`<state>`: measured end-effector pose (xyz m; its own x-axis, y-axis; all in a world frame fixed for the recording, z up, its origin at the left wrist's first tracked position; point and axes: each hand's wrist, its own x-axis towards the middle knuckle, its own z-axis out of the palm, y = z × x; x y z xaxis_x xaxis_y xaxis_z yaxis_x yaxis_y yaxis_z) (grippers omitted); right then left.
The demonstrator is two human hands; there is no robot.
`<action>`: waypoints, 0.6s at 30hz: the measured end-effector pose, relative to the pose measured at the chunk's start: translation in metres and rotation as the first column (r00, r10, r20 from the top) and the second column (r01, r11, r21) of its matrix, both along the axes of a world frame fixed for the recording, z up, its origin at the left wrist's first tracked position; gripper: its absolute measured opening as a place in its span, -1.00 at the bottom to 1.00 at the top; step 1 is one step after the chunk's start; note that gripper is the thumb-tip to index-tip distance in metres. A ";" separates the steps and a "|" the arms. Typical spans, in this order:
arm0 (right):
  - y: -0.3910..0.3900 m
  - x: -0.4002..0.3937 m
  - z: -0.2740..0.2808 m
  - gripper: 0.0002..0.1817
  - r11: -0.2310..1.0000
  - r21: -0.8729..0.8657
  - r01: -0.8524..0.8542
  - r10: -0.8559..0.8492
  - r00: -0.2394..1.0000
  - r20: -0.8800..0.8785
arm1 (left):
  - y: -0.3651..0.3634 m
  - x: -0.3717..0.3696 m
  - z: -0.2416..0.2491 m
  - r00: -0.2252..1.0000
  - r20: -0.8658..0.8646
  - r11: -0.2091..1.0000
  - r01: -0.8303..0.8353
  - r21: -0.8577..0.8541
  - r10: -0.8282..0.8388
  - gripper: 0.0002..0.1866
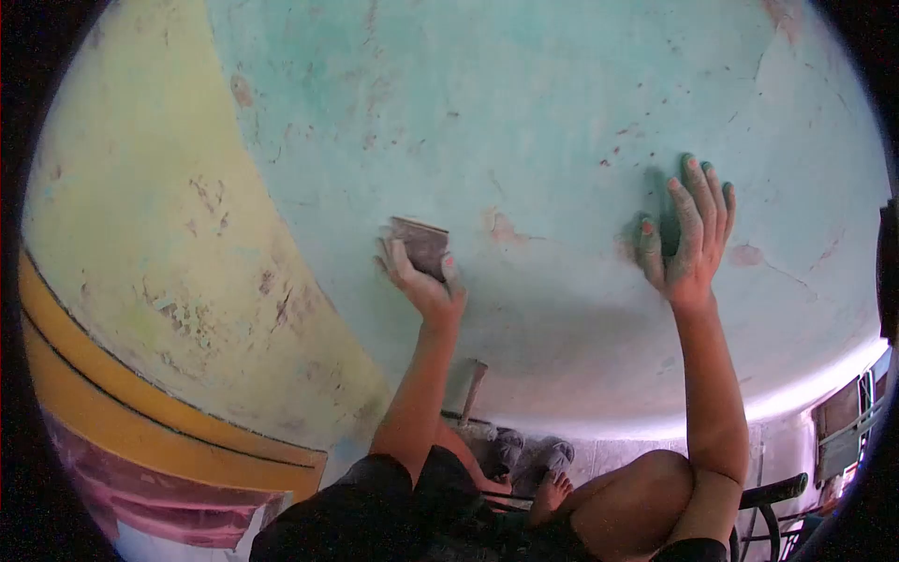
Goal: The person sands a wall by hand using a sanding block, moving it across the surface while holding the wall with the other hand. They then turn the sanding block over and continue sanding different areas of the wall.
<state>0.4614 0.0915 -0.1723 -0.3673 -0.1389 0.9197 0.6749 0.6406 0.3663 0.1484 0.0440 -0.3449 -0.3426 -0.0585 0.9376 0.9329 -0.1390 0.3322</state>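
My left hand [429, 290] is closed around a dark, flat rectangular sanding block [421, 245], thumb on one side and fingers on the other. The block lies against the pale green wall [534, 122], and a light edge shows along its top. Farther right, my right hand [691, 234] is open, its dusty fingers stretched upward and the thumb apart. It rests on or very close to the same wall; contact under the palm is hidden. Around both hands the paint is worn, with reddish chips and a bare patch [501, 227] between them.
A yellow wall section [140, 140] with peeling paint is at left, above an orange-yellow band [169, 412]. My bent knee [646, 496] and bare foot [551, 492] are below. Dark shoes [554, 457] stand near the wall's foot, and a black metal rail [775, 491] is at lower right.
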 end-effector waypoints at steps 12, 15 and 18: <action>0.004 -0.001 0.002 -0.49 0.999 0.041 -0.028 0.029 0.999 -0.038 | -0.009 -0.010 0.027 0.999 -0.026 0.999 0.021 0.035 -0.020 -0.23; 0.006 0.001 0.001 -0.49 0.999 0.025 -0.028 0.029 0.999 -0.040 | -0.021 -0.017 -0.017 0.993 -0.112 0.988 -0.047 -0.146 0.031 -0.21; 0.007 0.000 0.001 -0.49 0.999 0.036 -0.020 0.022 0.998 -0.053 | -0.016 -0.037 -0.003 0.990 -0.139 0.998 -0.027 -0.052 0.019 -0.21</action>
<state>0.4610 0.0982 -0.1713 -0.3143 -0.1784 0.9324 0.6809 0.6420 0.3524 0.1118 0.0276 -0.3475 -0.2089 -0.0137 0.9779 0.9731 -0.1024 0.2064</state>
